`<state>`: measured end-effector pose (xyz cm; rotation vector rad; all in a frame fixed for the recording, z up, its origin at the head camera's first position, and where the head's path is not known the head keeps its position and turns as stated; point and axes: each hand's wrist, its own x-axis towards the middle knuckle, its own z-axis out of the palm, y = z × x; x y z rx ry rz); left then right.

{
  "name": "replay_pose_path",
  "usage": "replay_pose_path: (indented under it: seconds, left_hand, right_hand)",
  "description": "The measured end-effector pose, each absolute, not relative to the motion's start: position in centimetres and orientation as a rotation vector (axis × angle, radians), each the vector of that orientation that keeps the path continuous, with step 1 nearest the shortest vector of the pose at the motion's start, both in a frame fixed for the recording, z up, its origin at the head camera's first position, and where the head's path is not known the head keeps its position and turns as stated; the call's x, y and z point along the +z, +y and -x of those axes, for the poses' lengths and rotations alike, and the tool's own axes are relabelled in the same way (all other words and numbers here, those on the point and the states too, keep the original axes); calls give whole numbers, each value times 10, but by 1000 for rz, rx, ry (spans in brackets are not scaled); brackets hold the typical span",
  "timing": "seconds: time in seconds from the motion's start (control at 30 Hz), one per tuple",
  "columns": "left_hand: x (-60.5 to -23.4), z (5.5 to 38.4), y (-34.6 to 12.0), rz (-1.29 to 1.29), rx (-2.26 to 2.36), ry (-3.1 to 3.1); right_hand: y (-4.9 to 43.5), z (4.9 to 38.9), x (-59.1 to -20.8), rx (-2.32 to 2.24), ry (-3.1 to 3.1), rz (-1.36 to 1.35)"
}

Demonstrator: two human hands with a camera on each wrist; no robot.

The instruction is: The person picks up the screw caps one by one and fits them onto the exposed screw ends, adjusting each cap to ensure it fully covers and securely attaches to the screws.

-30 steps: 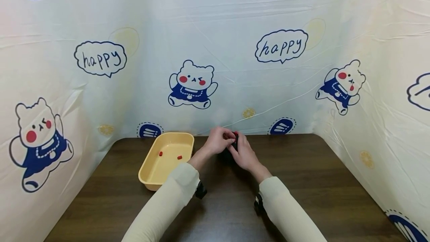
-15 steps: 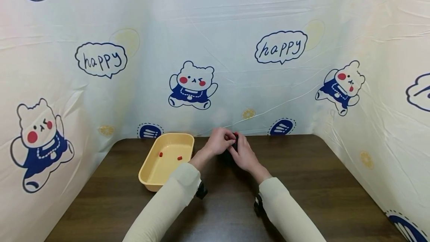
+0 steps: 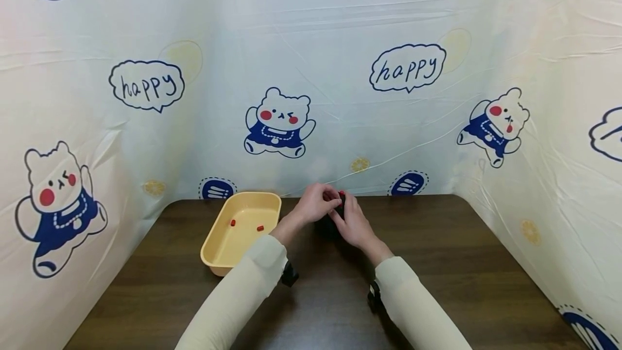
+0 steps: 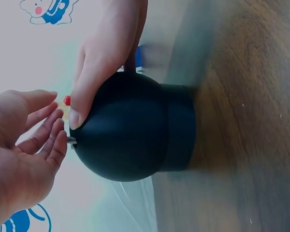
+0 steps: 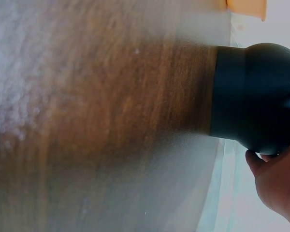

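A black round-bodied object [image 4: 130,128] with a short cylindrical base stands upright on the brown wooden table [image 3: 437,274]. A small silver metal stub [image 4: 71,140] sticks out of its top, and a small red piece [image 4: 67,100] shows there beside the fingers. My right hand [image 3: 357,226] grips the round body from its right side, thumb over the upper part. My left hand [image 3: 318,202] has its fingers bent at the top, fingertips right at the metal stub; I cannot tell whether they pinch something.
Left of the hands, a yellow tray [image 3: 212,250] holds two small red pieces, one at its left side [image 3: 232,223] and one further right [image 3: 259,228]. A patterned curtain [image 3: 330,123] hangs right behind the table's far edge and along both sides.
Both hands stay at the black object with almost no movement. The tray and its red pieces are unchanged.
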<state>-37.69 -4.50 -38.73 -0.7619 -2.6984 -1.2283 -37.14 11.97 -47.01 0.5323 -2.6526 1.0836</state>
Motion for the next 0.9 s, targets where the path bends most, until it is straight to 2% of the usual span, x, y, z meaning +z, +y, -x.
replay_pose_path:
  seconds: [0.9]
  left_hand:
    - [-367,374,-98,723,-923,-2834]
  right_hand:
    - [117,372,-466,1131,-2713,-444]
